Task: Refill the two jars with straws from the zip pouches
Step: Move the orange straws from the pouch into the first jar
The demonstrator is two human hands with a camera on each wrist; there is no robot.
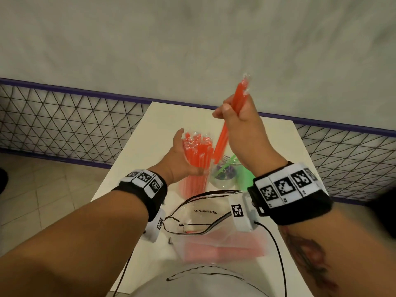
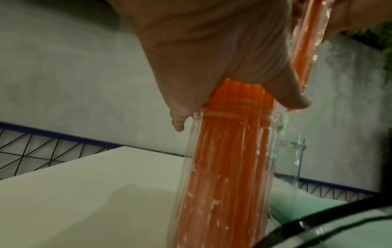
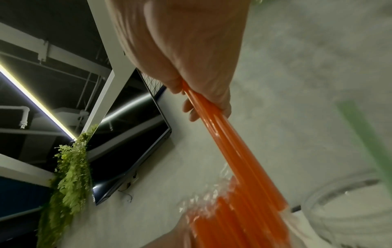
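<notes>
A clear jar [image 1: 192,185] packed with wrapped orange straws [image 1: 197,151] stands mid-table. My left hand [image 1: 186,157] wraps around that bundle just above the jar mouth [image 2: 229,110]. My right hand [image 1: 232,116] is raised above it and grips a few orange straws [image 1: 224,136] in a fist. Their lower ends [image 3: 250,167] reach down to the bundle's right side. Right of the full jar is a second clear jar [image 1: 224,176] holding one green straw [image 1: 225,167]. A clear zip pouch [image 1: 214,232] with orange straws inside lies open near me.
A green pouch [image 1: 246,176] lies behind my right wrist beside the second jar. The small white table [image 1: 162,121] ends at a purple-framed wire mesh fence [image 1: 75,123] and a grey wall. Black cables [image 1: 276,254] hang from my wrists across the near edge.
</notes>
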